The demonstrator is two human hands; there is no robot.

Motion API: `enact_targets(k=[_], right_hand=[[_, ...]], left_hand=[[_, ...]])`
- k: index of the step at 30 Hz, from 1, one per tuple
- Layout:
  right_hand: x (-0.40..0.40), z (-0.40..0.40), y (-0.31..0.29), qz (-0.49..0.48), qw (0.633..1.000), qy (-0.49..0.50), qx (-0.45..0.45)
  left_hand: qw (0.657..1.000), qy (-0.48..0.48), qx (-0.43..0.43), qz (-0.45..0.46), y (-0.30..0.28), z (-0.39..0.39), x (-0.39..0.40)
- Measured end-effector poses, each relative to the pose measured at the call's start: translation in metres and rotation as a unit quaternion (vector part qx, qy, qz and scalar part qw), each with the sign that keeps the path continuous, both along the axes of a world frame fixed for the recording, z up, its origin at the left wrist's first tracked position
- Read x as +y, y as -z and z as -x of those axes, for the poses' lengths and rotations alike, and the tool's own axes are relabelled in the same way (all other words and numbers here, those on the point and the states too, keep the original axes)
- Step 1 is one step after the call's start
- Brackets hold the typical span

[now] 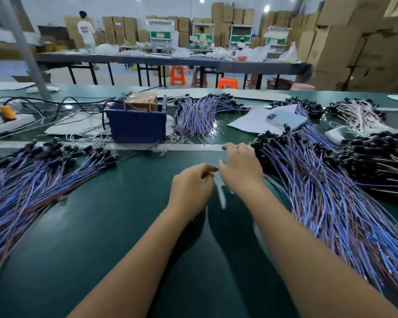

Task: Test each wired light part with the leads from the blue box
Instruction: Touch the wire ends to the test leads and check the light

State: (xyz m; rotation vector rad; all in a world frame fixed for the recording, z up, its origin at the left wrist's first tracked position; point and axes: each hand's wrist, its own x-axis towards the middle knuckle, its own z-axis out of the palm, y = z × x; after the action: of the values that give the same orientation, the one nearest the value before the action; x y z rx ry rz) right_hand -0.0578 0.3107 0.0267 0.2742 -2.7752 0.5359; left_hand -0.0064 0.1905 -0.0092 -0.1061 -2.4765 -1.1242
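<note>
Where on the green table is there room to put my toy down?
The bare green mat in front, between the left wire pile and the right wire pile, is free, mostly left of the hands. Around the blue box and behind it, cables, papers and more wire bundles crowd the table.

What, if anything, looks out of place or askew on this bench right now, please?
Nothing looks damaged or spilled. The one odd thing: loose paper sheets lie half buried among the wire bundles right of the blue box.
</note>
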Motion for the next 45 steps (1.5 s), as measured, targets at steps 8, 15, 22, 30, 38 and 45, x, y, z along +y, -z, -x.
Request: enact_targets(k=[8,15,22,30,38,45], right_hand=[[-0.146,-0.01,0.039,0.081,0.986,-0.112,-0.09],[-0.144,-0.005,0.043,0.158,0.976,-0.1,-0.11],[-0.144,-0.008,0.044,0.17,0.973,-0.118,-0.102],[-0.146,-0.014,0.045,0.211,0.967,-0.132,-0.062],[-0.153,-0.018,0.021,0.633,0.649,-0.218,-0.361],[-0.129,-0.003,0.021,0.742,0.538,-0.151,-0.371]], left_hand=[[0.949,-0.26,-0.1,0.15,0.003,-0.007,-0.145],[0.931,-0.304,-0.167,0.113,0.005,0.008,-0.182],[0.919,-0.365,-0.127,0.074,0.009,0.013,-0.184],[0.938,-0.342,0.037,-0.047,0.009,0.005,-0.189],[0.899,0.09,0.055,-0.425,-0.031,-0.006,-0.121],[0.876,0.231,-0.245,-0.346,-0.026,-0.01,-0.112]])
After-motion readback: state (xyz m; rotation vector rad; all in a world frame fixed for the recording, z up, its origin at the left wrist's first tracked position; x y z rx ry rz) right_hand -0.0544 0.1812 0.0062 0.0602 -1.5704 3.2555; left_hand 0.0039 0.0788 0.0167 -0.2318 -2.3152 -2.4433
